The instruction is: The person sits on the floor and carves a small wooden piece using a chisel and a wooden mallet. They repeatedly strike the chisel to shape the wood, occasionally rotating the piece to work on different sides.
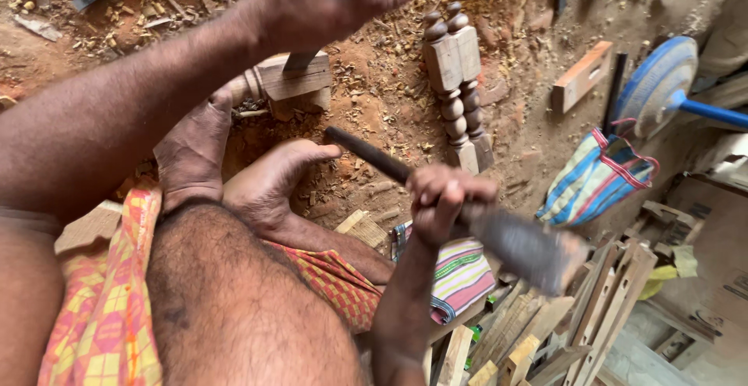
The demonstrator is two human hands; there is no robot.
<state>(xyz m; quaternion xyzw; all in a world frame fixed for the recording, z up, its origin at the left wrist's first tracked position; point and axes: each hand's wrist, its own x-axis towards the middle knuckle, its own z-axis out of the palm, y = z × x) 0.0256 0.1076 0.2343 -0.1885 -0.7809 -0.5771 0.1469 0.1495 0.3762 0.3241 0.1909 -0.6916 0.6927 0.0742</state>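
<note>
Right hand (pixel 446 199) grip closed around hammer (pixel 499 234), left hand (pixel 327 0) fisted on chisel (pixel 300 60)

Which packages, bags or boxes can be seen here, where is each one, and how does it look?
Striped bag: right of centre on the ground, soft, blue, white and red stripes, red handles.
Cardboard box: right edge, brown, partly cut off.
No signs or screens are visible.

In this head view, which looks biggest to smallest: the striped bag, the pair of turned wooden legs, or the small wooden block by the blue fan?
1. Striped bag
2. Turned legs, close to the bag in apparent size, so that order is unsure
3. Wooden block, clearly smallest
</note>
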